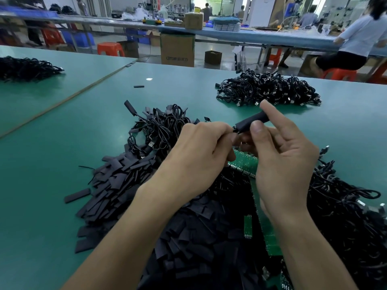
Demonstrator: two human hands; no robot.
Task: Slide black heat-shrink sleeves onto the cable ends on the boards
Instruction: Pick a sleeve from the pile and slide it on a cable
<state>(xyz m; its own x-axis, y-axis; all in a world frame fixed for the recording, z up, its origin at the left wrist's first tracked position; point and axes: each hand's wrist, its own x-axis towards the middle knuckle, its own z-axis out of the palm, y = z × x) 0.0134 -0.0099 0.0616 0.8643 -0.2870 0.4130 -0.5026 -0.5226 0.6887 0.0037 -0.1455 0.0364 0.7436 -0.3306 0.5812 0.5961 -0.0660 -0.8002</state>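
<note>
- The only writing in view is dark lettering on the front of a cardboard box on the floor beyond the table. It is too blurred to read.
- The black sleeve is held up above the near middle of the table. Its long axis runs from its near-left end up to its far-right end, tilted a little upward.
- The right hand pinches the sleeve between thumb and forefinger, with the other fingers loosely bent behind.
- The left hand has its fingers curled tight and pinches the cable right at the sleeve's near-left mouth. How far the cable goes in cannot be told.
- Green boards lie directly under the hands, running toward the near right.
- A heap of loose sleeves lies flat to the near left of the hands, spreading under the forearms.
- Tangled black cables sit just behind the left hand, and more of them lie at the near right.
- One lone sleeve piece rests apart on the green table.
- Further cable piles sit at far right and far left.
</note>
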